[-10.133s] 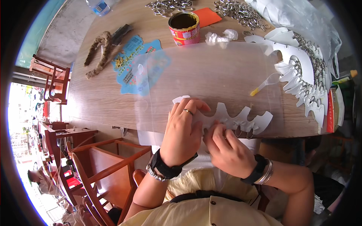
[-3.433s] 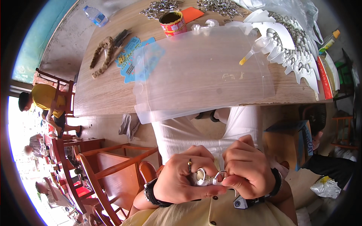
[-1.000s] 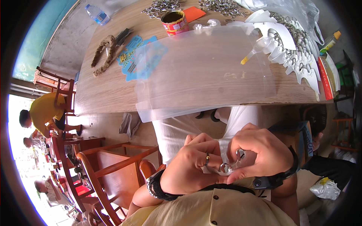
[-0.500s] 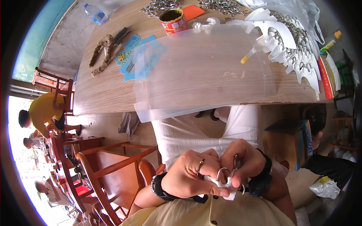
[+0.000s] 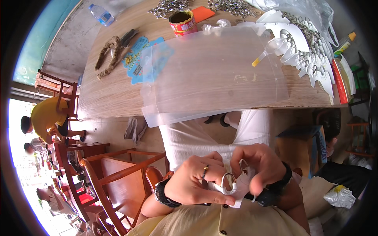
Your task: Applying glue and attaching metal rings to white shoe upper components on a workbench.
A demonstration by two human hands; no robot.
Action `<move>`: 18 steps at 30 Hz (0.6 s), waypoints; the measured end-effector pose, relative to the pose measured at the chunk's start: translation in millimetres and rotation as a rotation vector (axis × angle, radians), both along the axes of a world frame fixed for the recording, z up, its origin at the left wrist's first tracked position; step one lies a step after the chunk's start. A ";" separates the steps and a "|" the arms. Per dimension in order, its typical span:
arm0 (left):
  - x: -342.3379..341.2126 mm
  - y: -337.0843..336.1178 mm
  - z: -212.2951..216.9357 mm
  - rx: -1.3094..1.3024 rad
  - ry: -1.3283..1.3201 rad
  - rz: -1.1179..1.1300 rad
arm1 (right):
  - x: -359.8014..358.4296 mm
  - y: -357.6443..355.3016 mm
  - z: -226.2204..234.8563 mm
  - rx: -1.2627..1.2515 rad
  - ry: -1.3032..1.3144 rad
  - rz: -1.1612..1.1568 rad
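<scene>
Close to my shirt, both hands work on a thin white piece (image 5: 238,200) with shiny metal rings. My left hand (image 5: 188,181) is closed, its thumb and fingers pinching the white piece beside one metal ring (image 5: 227,182). A second metal ring (image 5: 243,166) shows at the curled index finger of my right hand (image 5: 263,166). That hand's fingers bend round the white piece's other side, while its thumb stands a little away. My fingers partly hide how the rings sit on the piece.
Ahead, a translucent plastic sheet (image 5: 212,74) overhangs the wooden table (image 5: 106,92). On the table are a red tin (image 5: 183,27), a yellow-tipped brush (image 5: 267,51), metal clasps (image 5: 169,8) and white pieces with rings (image 5: 315,59). Chairs (image 5: 122,173) stand left, a cardboard box (image 5: 297,147) right.
My right hand has shifted slightly right, its thumb moving away from the fingers and uncovering more of the white piece and the second ring. My left hand has moved slightly left, keeping its pinch.
</scene>
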State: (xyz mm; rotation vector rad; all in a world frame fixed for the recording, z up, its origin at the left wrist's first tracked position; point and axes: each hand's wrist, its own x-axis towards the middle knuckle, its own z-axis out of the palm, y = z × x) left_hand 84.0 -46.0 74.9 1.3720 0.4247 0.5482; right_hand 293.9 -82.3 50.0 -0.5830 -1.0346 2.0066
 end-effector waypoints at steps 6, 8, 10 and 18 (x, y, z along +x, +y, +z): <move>-14.2 11.2 -0.9 0.339 0.228 0.039 | 27.0 -8.2 17.5 -0.184 -0.121 -0.087; -13.4 12.7 6.5 0.463 0.458 0.026 | 23.5 -9.9 17.7 -0.065 -0.197 -0.173; -2.3 7.0 3.6 0.343 0.386 0.241 | 22.9 -9.4 21.3 0.044 -0.369 -0.185; 3.3 12.7 6.6 0.654 0.414 0.125 | 8.2 -4.4 31.2 0.455 -0.681 -0.316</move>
